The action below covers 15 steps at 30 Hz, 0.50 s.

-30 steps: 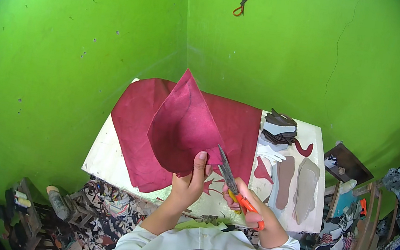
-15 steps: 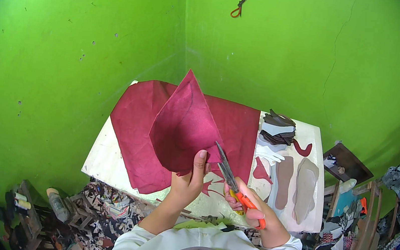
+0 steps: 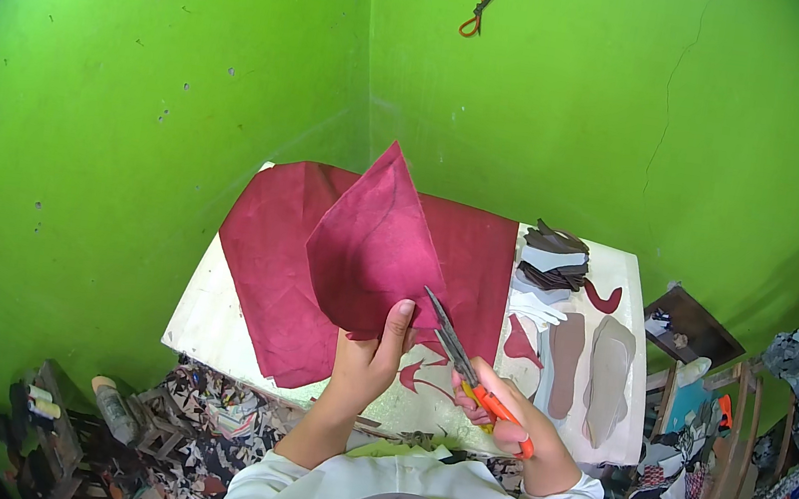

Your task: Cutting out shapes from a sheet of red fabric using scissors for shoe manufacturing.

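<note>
My left hand [image 3: 366, 368] pinches the lower edge of a dark red piece of cloth [image 3: 379, 237], thumb on top. The piece stands raised with its pointed corner up, and a thin curved line runs across it. My right hand [image 3: 526, 426] grips scissors [image 3: 454, 344] with orange and yellow handles. Their blades look nearly together, the tips resting at the cloth's right edge near my left thumb. A larger sheet of the same red cloth [image 3: 264, 282] lies behind on the white table [image 3: 194, 313]. Below the blades lie small red offcuts [image 3: 411, 376].
On the table's right are stacked dark strips [image 3: 555, 270], a curved red scrap [image 3: 602, 296], a brown sole-shaped piece [image 3: 565, 362] and grey ones [image 3: 610, 378]. Another pair of scissors [image 3: 479, 8] hangs on the green wall. Scraps [image 3: 217, 407] cover the floor, with a bottle [image 3: 114, 411] at left.
The scissor blades, apart before, have come closer together. The cloth piece has turned slightly, its tip shifting right. The red offcut below the blades hangs or lies a little differently.
</note>
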### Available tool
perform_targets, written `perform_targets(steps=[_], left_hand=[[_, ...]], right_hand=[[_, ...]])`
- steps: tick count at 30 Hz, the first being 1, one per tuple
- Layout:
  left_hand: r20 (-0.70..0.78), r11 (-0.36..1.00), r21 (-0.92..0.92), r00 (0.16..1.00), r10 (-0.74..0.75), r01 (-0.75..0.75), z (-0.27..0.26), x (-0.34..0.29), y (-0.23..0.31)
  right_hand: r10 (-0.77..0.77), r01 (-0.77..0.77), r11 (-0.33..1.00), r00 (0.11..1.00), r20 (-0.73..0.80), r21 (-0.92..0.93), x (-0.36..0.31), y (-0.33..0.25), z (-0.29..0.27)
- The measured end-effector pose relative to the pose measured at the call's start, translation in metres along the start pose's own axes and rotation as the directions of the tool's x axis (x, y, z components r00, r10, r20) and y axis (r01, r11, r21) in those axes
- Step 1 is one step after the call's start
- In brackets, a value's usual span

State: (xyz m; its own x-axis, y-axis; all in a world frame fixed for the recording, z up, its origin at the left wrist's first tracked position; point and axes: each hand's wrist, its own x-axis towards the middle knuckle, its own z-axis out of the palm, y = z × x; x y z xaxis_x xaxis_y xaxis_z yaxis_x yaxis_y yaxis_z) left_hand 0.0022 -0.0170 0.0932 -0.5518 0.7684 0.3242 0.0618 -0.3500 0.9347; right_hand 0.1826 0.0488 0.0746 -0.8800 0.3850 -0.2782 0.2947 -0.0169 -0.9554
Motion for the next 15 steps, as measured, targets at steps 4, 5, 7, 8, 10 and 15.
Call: perform_targets(steps=[4,5,7,8,10,15], left_hand=[[0.020,0.999,0.049,1.000,0.021,-0.022,-0.0005,0.0015,-0.0001],[0.020,0.999,0.049,1.000,0.022,-0.023,-0.0004,0.0015,0.0002],[0.039,0.999,0.038,0.999,0.001,-0.003,-0.0004,0.0016,0.0010],[0.038,0.999,0.038,0.999,0.001,-0.003,-0.0007,0.0018,0.0013],[0.046,0.999,0.035,0.999,0.006,-0.007,-0.0017,0.0023,0.0018],[0.073,0.998,0.058,0.997,-0.001,-0.003,-0.0020,0.0030,0.0017]], right_hand=[[-0.031,0.031,0.999,0.999,-0.014,-0.030,-0.0017,-0.0002,0.0003],[-0.032,0.032,0.999,0.999,-0.014,-0.030,-0.0016,0.0007,-0.0004],[0.013,-0.013,0.999,1.000,-0.001,0.033,-0.0010,0.0031,-0.0021],[0.013,-0.013,0.999,1.000,0.000,0.033,-0.0014,0.0014,-0.0017],[-0.007,0.007,1.000,1.000,-0.003,0.007,-0.0031,-0.0035,-0.0005],[-0.024,0.024,1.000,1.000,0.002,0.001,-0.0041,-0.0029,-0.0005]])
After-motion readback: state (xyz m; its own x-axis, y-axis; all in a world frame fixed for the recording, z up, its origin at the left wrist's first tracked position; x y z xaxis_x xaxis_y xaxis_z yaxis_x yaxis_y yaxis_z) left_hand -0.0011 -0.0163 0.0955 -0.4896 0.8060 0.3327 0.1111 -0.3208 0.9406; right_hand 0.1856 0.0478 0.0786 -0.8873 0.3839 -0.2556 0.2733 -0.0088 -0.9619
